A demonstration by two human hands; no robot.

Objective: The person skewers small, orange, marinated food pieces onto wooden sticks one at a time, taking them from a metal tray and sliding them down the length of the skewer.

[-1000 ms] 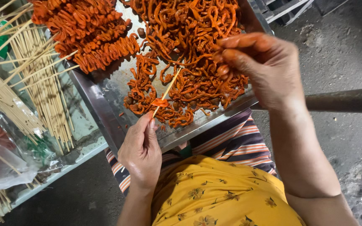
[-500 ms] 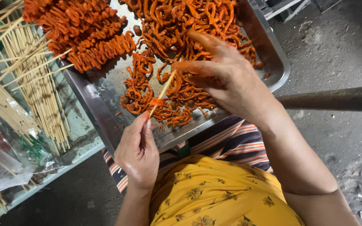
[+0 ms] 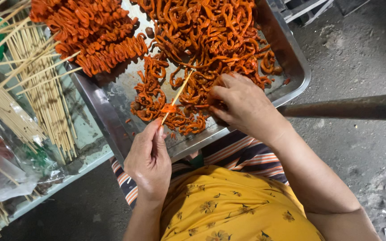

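Observation:
My left hand (image 3: 149, 159) pinches the lower end of a thin bamboo skewer (image 3: 178, 93) that points up over a metal tray (image 3: 293, 58). One small orange piece (image 3: 169, 108) is threaded low on the skewer. My right hand (image 3: 242, 105) rests palm down in the loose heap of orange-red marinated strips (image 3: 211, 40), fingers curled around some of them. A pile of filled skewers (image 3: 90, 31) lies at the tray's far left.
Several bare bamboo skewers (image 3: 36, 89) lie on a lower surface to the left, beside a clear plastic bag (image 3: 1, 169). A dark metal pipe (image 3: 349, 107) juts in from the right over a grey concrete floor (image 3: 362, 44).
My right hand has come down from above the heap toward the near edge of the tray and settled into the strips. My left hand has kept hold of the skewer.

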